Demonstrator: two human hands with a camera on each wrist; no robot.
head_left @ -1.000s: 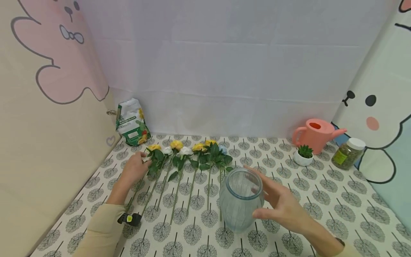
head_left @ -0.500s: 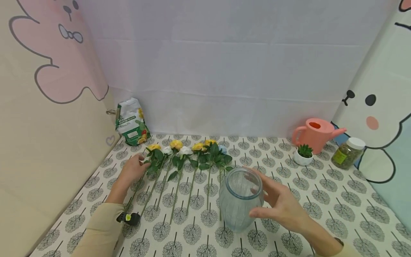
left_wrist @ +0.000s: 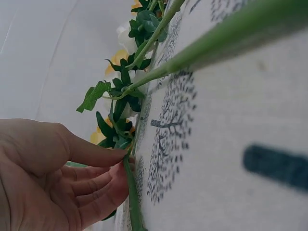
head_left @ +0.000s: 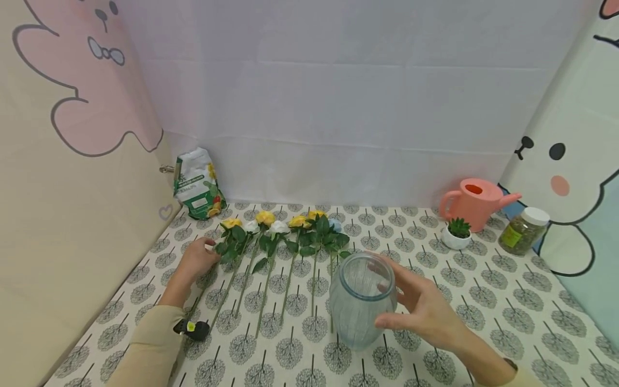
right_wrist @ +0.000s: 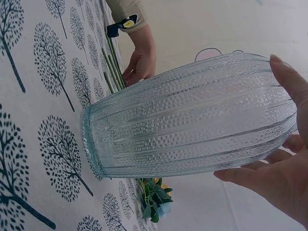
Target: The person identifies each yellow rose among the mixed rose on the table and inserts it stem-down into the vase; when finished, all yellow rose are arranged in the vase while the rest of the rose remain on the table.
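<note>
Near the left end of a row of flowers, my left hand is at the outermost yellow rose, just below its leaves. In the left wrist view the thumb and fingertips pinch its green stem, which lies along the cloth. My right hand holds a clear bluish ribbed glass vase around its upper side. The vase stands upright on the table. In the right wrist view, its thumb and fingers span the wide upper part of the vase. Some right fingers are partly hidden behind the glass.
More yellow roses, white roses and a pale blue flower lie with stems toward me. A fertilizer-like bag stands back left. At back right are a pink watering can, a potted succulent and a white-lidded jar.
My left hand has drawn back slightly toward me and to the left, along the outermost rose. My right hand and the vase have hardly moved.
</note>
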